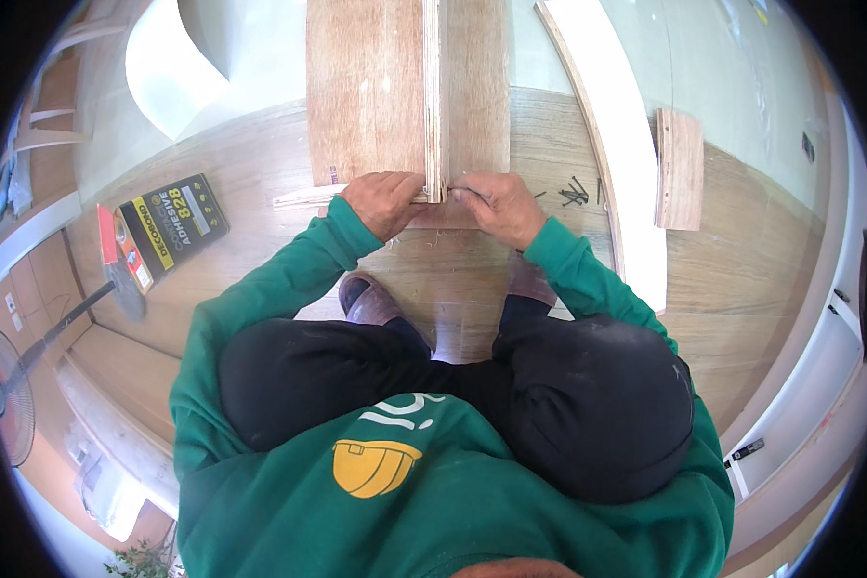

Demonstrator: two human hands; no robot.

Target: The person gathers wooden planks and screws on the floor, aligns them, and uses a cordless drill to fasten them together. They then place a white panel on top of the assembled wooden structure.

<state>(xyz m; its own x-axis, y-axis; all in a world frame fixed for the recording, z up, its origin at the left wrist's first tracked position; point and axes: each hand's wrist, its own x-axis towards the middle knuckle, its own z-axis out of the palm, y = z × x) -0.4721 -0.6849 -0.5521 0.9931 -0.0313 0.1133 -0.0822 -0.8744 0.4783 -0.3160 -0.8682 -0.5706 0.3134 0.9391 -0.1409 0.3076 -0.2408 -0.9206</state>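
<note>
A narrow plywood board (434, 87) stands on edge along the middle of a wider flat plywood sheet (366, 96), its near end toward me. My left hand (385, 203) is closed at the left side of that near end, fingers pressed against the upright board. A thin, splintered wood strip (303, 197) pokes out to the left from beneath this hand. On the other side, my right hand (507, 205) is closed in a pinch on a thin dark nail, which lies close to the board's end. Loose dark nails (575, 193) lie on the floor to its right.
A long curved white panel (621, 125) with a wooden edge lies at right, beside a short plywood block (679, 169). At left are a curved white sheet (169, 72), a rectangular adhesive can (178, 226) and a standing fan (8, 390). My shoes (371, 299) are just below the work.
</note>
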